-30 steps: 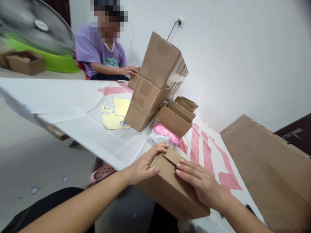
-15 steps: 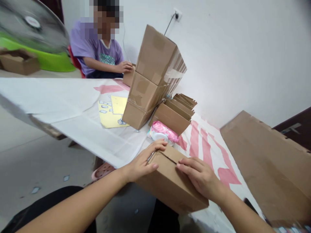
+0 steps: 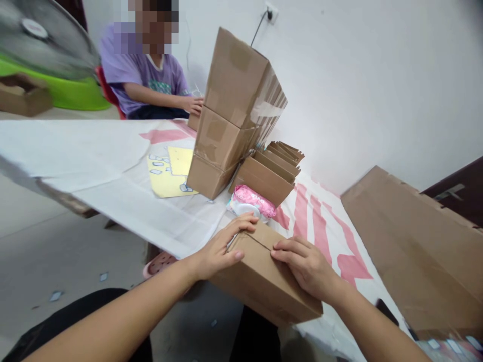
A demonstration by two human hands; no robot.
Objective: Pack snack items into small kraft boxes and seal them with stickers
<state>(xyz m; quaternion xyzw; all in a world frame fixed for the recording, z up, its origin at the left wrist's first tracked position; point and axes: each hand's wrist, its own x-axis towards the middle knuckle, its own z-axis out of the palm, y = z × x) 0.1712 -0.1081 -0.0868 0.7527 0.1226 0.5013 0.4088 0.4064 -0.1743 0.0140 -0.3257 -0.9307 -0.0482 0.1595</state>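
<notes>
A closed-looking cardboard box (image 3: 260,281) rests tilted at the near table edge, above my legs, with a thin dark seam between its top flaps. My left hand (image 3: 226,249) grips its left end, fingers over the far edge and thumb on the near top edge. On the right part of the top, my right hand (image 3: 305,264) presses with bent fingers, their tips at the seam. Just beyond the box lies a pink pack of wipes (image 3: 253,201). Behind that stand several folded-open cartons (image 3: 260,178), packed in a row.
Tall stacked taped boxes (image 3: 234,80) stand mid-table, beside yellow sheets (image 3: 162,178) with small stickers. Across the table a person in a purple shirt (image 3: 143,75) has a hand at another box. A large cardboard sheet (image 3: 418,251) leans at right; a fan (image 3: 45,40) stands left.
The gap along the box's top seam has narrowed as the flaps came down flatter. My right hand has shifted slightly; the whole view has moved a little.
</notes>
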